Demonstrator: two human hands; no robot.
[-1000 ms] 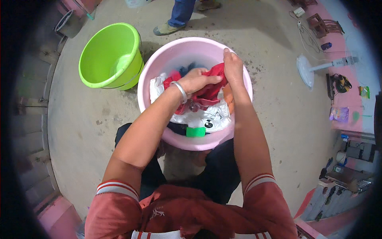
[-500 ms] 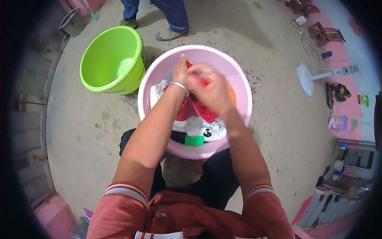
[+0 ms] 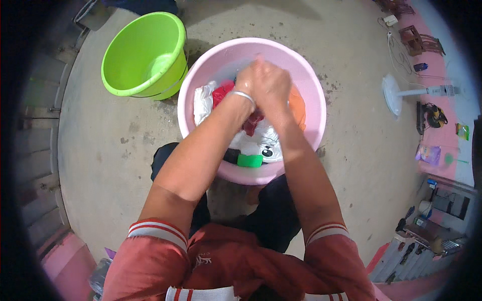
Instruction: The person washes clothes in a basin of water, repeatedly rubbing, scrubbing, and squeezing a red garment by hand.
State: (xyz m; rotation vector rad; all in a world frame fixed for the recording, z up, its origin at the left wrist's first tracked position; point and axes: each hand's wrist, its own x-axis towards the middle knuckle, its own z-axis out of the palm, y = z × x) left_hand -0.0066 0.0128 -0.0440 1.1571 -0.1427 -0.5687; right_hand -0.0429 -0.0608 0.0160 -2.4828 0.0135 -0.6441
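Note:
A wide pink basin point(image 3: 319, 108) stands between my knees, holding water and wet clothes. Above it my left hand point(image 3: 246, 83), with a silver bangle at the wrist, presses against my right hand point(image 3: 273, 88). Both are closed on a red cloth point(image 3: 252, 124); part of it hangs below them, and more red fabric lies to the left. Most of the cloth between the fingers is hidden. White fabric point(image 3: 203, 103) with a black eye-like print lies in the basin, with orange fabric point(image 3: 297, 108) at the right. A flat green rectangular piece point(image 3: 250, 160) rests at the near side on something dark.
A bright green bucket point(image 3: 113, 60) with a wire handle stands left of the basin. Dark blue clothing of another person point(image 3: 143, 5) shows at the top. A white fan point(image 3: 391, 95) with its cable lies right, near wooden stools point(image 3: 411, 40). Grey doors line the left.
My hands have come tightly together, and the red cloth that spread below them is now bunched up. The other person has shifted left, mostly out of view. The whole view has moved slightly.

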